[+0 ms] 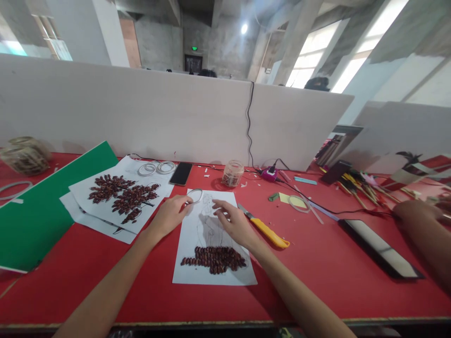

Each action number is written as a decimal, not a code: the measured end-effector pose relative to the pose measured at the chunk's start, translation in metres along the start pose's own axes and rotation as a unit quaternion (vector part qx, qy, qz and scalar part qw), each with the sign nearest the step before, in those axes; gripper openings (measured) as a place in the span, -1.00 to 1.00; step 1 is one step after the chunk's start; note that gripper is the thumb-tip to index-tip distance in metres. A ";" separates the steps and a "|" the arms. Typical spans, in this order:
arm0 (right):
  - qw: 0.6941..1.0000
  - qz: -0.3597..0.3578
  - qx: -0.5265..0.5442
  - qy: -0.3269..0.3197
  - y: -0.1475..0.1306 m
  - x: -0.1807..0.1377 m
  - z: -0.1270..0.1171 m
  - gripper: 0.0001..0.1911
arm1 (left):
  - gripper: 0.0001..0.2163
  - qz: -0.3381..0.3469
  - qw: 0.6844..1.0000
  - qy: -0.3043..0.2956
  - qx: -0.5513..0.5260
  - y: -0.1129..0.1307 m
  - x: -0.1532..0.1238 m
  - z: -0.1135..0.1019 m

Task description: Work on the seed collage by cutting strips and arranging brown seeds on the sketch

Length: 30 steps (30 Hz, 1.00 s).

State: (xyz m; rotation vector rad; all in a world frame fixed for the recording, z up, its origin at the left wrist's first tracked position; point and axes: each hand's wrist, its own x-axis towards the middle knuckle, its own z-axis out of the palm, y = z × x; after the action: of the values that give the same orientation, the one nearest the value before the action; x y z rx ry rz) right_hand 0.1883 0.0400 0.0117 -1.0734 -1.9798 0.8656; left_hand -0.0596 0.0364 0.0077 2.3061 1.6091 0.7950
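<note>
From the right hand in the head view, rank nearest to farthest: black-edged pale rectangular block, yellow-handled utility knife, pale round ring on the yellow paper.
1. Yellow-handled utility knife: just right of the right hand.
2. Pale round ring: farther right, overlapping the yellow paper.
3. Black-edged pale rectangular block: farthest right, near another person's arm.

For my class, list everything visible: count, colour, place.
Table: one, red, foreground
Dividers: two, white, background
Board: one, green, left
Sheets: several, white, left and centre
Seed-like pieces: many, brown, on sheets
Rings: at least five, whitish, scattered
Phone: one, black, centre-left
Jars: at least two, clear, centre, left
Cutter: one, yellow, centre-right
Plug unit: one, purple, by divider
Long case: one, black-edged, right
Slim tools: many, mixed, far right
Other person's arm: one, far right
Left hand: one, holding ring, centre
Right hand: one, bare, centre
</note>
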 end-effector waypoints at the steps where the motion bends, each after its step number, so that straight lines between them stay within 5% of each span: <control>1: 1.000 -0.007 0.019 0.021 0.000 0.003 0.004 -0.59 | -0.81 -0.001 0.999 0.008 -0.050 0.003 -0.003 0.001; 5: 0.995 -0.061 0.047 0.063 -0.005 0.009 0.018 -0.52 | -0.79 0.019 0.988 0.009 -0.154 0.019 -0.012 0.003; 14: 0.987 -0.096 0.018 0.127 -0.008 0.003 0.024 -0.79 | -0.72 0.044 0.981 0.018 -0.191 0.037 -0.015 0.016; 22: 0.975 0.014 0.209 0.077 -0.007 0.004 0.020 -0.81 | -0.75 0.027 0.988 0.051 -0.145 0.029 -0.013 0.018; 30: 0.884 0.146 0.433 0.094 -0.003 0.007 0.013 -0.65 | -0.75 0.020 0.986 0.049 -0.159 0.026 -0.011 0.013</control>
State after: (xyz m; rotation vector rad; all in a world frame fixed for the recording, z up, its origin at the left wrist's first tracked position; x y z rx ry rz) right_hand 0.1737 0.0419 0.0089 -0.8556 -1.0520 1.5398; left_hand -0.0344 0.0177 0.0055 2.1068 1.3578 1.1016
